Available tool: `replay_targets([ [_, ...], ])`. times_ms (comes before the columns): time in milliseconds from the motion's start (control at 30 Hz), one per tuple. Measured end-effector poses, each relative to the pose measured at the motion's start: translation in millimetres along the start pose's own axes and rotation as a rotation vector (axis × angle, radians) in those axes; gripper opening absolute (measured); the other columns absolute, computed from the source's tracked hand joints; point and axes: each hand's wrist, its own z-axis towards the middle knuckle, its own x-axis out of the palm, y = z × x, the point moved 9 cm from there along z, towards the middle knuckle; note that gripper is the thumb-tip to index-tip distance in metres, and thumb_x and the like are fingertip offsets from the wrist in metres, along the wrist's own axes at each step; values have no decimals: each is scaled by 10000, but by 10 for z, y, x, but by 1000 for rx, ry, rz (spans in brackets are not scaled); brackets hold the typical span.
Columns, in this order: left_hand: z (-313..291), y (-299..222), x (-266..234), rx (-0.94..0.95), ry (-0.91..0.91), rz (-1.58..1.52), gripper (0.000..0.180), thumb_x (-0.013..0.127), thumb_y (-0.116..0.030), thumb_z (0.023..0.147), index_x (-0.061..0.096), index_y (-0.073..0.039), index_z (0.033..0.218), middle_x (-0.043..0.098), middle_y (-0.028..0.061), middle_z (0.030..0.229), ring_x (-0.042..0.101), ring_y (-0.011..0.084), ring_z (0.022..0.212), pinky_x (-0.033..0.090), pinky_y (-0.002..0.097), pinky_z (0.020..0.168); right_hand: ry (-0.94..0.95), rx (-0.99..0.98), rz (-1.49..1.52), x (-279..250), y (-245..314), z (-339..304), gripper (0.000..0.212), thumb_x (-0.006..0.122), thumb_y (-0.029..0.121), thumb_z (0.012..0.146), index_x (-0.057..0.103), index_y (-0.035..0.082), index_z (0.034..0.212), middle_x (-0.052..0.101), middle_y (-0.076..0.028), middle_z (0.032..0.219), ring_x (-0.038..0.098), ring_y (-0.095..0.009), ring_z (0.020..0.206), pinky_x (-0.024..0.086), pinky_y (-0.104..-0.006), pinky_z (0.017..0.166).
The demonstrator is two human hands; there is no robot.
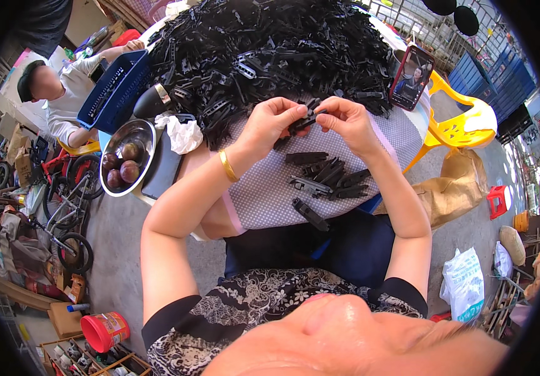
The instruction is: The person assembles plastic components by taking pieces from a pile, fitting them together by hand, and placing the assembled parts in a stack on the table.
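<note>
My left hand (271,125) and my right hand (350,124) meet over the near side of the table, both closed in a pinch. Between them they hold a small black plastic part (306,119), its exact kind hard to make out. Just below, several similar black parts (325,172) lie in a loose group on the light patterned cloth (257,200). One more black part (311,214) rests by itself near the cloth's front edge. Beyond my hands a large heap of black plastic parts (282,50) covers the far part of the table.
At the left stand a metal bowl of dark round fruit (151,147), crumpled white tissue (184,135), a black tumbler (151,101) and a blue basket (112,91) beside another person (72,94). A phone (412,78) stands at the right, near a yellow chair (461,122) and a brown paper sack (451,191).
</note>
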Motion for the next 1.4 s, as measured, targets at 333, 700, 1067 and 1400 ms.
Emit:
replay_targets([
  [333,-167,-326,112,296,-106,358,357,662,4,784,545,64,1116,652,82,890,604,86,729,500,217,679,-201,-107,-258,-163,87,-45,260,733,111,748,639,19,972,640,-47,859,585,-97,700,479,-214,622],
  [700,-327,-608,248,675,-150,900,280,683,-18,735,620,6,1007,661,137,821,648,192,681,498,266,616,-66,-220,-487,11,246,-36,402,785,130,663,618,21,1012,640,-64,934,593,-153,855,469,-288,794],
  [1067,-345,-653,300,726,-114,898,246,668,-4,735,619,4,977,652,158,829,653,252,704,505,287,630,-132,-251,-594,27,327,-70,259,767,96,672,629,5,871,642,-87,827,611,-169,777,469,-281,706],
  [1400,-248,-589,215,472,-8,814,294,701,-27,723,631,-2,1007,677,86,836,610,90,715,495,257,650,11,-157,-537,28,229,-29,243,703,140,760,624,15,953,642,-99,937,607,-184,846,464,-288,755],
])
